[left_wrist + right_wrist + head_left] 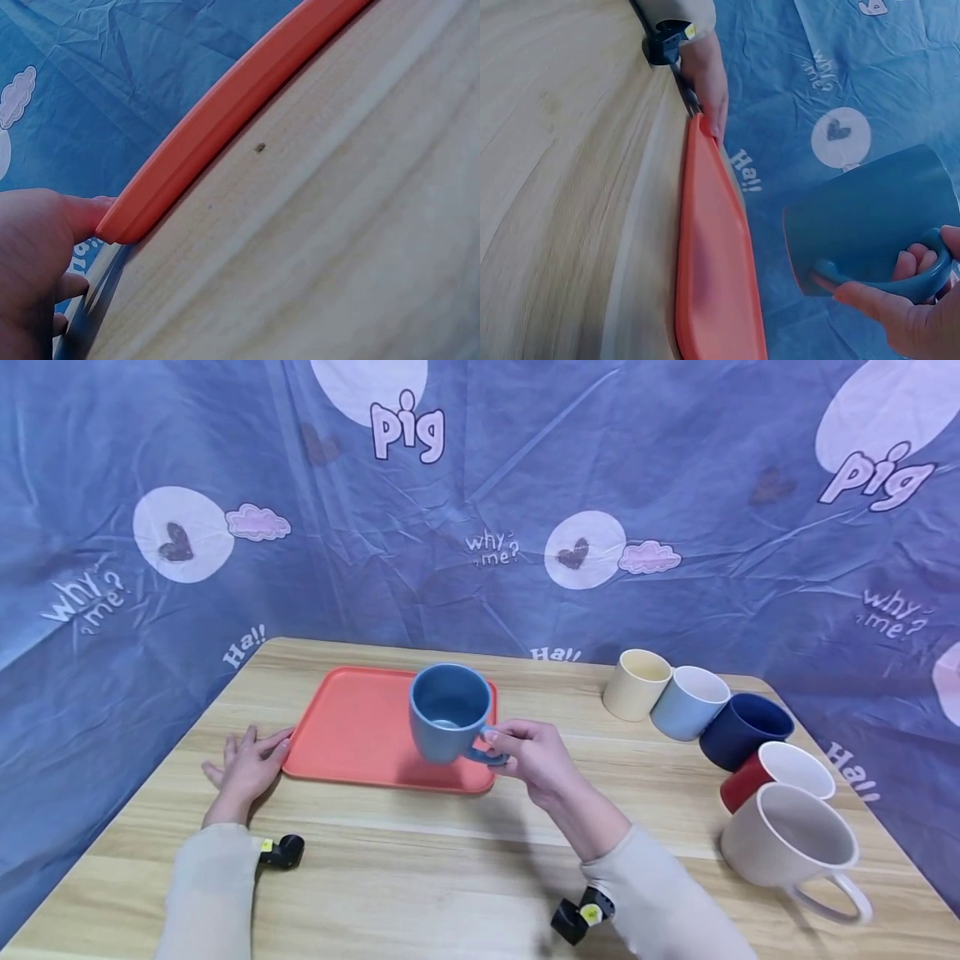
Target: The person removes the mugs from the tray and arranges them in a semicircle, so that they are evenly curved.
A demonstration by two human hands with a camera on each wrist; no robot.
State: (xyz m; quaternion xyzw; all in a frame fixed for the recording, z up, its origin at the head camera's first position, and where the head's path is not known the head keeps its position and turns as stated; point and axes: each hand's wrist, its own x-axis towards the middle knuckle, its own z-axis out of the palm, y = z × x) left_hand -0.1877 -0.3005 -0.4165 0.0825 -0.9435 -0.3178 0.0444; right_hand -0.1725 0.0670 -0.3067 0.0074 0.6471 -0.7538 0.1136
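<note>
A teal-blue mug (442, 739) hangs upright above the right part of a coral-red tray (352, 727). My right hand (536, 760) grips its handle, and in the right wrist view the fingers (906, 264) pass through the handle loop. At the tray's left edge, my left hand (251, 768) touches the rim with its fingertips, the other fingers spread loosely over the table. In the left wrist view the thumb side of the left hand (34, 247) meets the corner of the tray (187, 142). The mug's inside shows no contents.
Along the right side of the wooden table (420, 877) stand a cream cup (630, 689), a light blue cup (678, 710), a navy cup (731, 735), a red cup (742, 783) with a white inside, and a large beige mug (765, 843). A printed blue cloth (450, 610) hangs behind.
</note>
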